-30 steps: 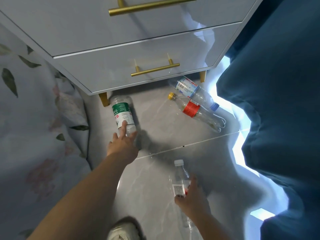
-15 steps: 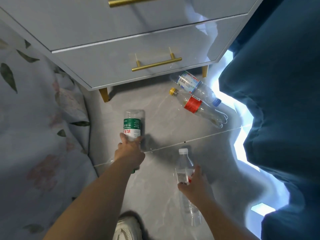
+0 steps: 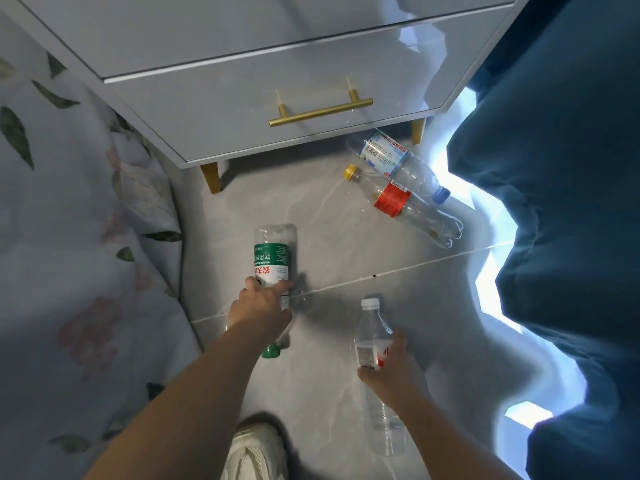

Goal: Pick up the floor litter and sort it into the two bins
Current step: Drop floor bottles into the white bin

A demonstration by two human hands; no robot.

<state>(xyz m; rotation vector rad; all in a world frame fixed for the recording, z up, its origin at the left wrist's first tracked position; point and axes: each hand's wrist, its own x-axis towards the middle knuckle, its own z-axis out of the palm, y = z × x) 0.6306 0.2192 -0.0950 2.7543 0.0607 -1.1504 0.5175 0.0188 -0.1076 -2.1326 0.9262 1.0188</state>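
- Both hands were clamped on bottles: the left hand (image 3: 260, 311), at about 7 o'clock from centre, wrapped the green-label bottle (image 3: 273, 258) near its neck, its base pointing to 12 o'clock and its green cap (image 3: 270, 351) showing below the wrist.
- At 5 o'clock, the right hand (image 3: 393, 370) closed around the middle of a clear white-capped bottle (image 3: 372, 336), cap toward 12 o'clock.
- Toward 2 o'clock, two more bottles lay on the tiled floor (image 3: 346, 244), touching: a red-label bottle (image 3: 398, 200) with a yellow cap, and a blue-capped bottle (image 3: 403, 162) partly under the cabinet (image 3: 277, 64).
- Floral bedding (image 3: 69, 237) hung at 9 o'clock; a dark blue curtain (image 3: 571, 168) filled 3 o'clock.
- A white shoe (image 3: 256, 452) stood at 6 o'clock.
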